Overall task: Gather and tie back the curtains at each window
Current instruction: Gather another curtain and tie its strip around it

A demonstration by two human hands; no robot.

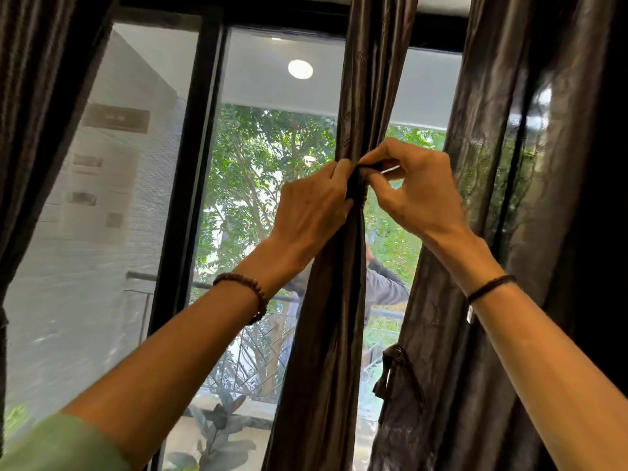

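Right now the gathered curtain (326, 334) hangs just right of frame centre, cinched at mid-height by a dark tie (356, 186). Its satiny cloth looks soft, light and slippery, so take hold at the cinched neck, where the folds bunch. Your left hand (311, 207) has its grip closed round that bunch; your right hand (419, 193) pinches the tie's end. Count three curtains: this one, a loose curtain (492, 232) at right carrying a second tie (399, 372), and a far curtain (34, 96) upper left.
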